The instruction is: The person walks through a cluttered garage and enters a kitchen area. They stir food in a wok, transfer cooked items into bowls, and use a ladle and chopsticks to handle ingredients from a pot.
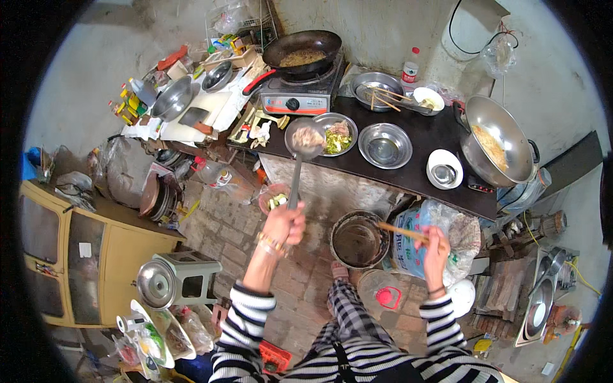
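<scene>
My left hand (284, 225) is closed round the handle of a metal ladle (295, 171). Its bowl carries pale pinkish pieces that look like meat (308, 137), held up at the counter's front edge. Beside the ladle, partly covered by it, sits a metal plate (350, 149) with chopped green pieces (336, 142) and more meat. My right hand (436, 252) grips wooden chopsticks (405, 232), pointing left above a dark round basin (338, 254) on the floor. A wok (323, 39) with a red handle and some oily liquid rests on the portable stove (295, 103) behind the ladle.
Along the dark counter (408, 175) stand a metal bowl (385, 145), a white bowl (438, 182) and a large steel pan (473, 145). A cleaver (193, 117) lies on the board at left. A green stool (196, 273) and a yellow cabinet (128, 246) stand below.
</scene>
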A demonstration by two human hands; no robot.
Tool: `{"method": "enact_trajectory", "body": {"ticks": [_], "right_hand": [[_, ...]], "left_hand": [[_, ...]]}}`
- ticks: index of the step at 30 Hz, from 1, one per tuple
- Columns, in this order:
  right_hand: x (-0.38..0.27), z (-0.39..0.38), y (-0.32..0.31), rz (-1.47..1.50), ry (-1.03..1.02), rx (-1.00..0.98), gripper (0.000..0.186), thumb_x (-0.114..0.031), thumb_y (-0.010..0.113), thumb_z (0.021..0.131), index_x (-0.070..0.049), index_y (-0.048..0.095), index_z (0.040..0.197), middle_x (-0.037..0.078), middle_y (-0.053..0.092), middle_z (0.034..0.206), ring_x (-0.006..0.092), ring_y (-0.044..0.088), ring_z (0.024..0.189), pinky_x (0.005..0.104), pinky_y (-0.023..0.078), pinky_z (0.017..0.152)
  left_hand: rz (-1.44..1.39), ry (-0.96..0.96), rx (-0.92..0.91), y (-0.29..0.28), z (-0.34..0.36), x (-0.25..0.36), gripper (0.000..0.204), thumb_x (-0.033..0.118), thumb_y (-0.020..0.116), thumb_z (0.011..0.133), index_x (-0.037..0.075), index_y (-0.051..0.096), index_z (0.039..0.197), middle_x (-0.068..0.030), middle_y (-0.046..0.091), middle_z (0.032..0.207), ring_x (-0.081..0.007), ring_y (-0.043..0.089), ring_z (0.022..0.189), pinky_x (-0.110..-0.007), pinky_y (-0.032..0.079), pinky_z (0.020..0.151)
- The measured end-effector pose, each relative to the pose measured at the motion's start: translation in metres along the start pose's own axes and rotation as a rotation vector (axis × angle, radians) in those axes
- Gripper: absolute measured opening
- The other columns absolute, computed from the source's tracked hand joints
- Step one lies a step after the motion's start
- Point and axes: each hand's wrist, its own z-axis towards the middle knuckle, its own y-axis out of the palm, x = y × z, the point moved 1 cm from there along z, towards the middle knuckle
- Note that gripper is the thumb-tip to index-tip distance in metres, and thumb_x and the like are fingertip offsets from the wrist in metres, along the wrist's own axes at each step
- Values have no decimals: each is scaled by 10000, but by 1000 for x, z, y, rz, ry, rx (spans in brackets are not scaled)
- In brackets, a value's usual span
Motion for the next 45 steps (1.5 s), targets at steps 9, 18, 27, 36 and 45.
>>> {"method": "enact_trajectory", "body": {"ticks": [9, 18, 27, 36, 45], "right_hand": [[-31, 91, 97, 265, 20, -64, 289, -206, 384, 886, 22, 545, 812, 56, 556, 751, 123, 549, 553, 232, 452, 524], [-76, 141, 127, 212, -253, 38, 225, -124, 363, 860, -11, 473, 700, 43, 503, 689, 126, 464, 669, 244, 376, 649], [-72, 168, 256, -620, -77, -357, 340, -344, 582, 770, -5, 584, 743, 116, 549, 606, 189, 552, 567, 291, 412, 533], [-90, 183, 298, -170, 209, -181, 183, -110, 495, 767, 41, 597, 753, 73, 615, 732, 113, 551, 617, 230, 440, 587], [-57, 174, 258, -405, 424, -31, 231, -173, 473, 812, 14, 566, 713, 14, 488, 486, 93, 451, 449, 242, 354, 438]], "left_hand": [[1408, 498, 467, -18, 175, 10, 190, 126, 485, 753, -1, 452, 890, -245, 569, 753, -395, 553, 721, -442, 447, 588], [1495, 524, 404, -40, 172, 60, 238, 28, 431, 747, -51, 409, 971, -301, 552, 717, -415, 568, 669, -486, 449, 557], [-82, -53, -593, 14, 182, 89, 142, 157, 377, 874, 60, 400, 975, -50, 461, 587, -144, 428, 371, -245, 339, 316], [594, 39, -1166, -18, 234, 143, 304, 269, 428, 882, 4, 470, 1026, -73, 561, 806, -131, 560, 688, -278, 490, 616], [-426, -238, -655, -139, 330, 262, 672, 564, 314, 820, -26, 419, 1122, -210, 490, 1119, -334, 501, 1011, -454, 410, 865]]}}
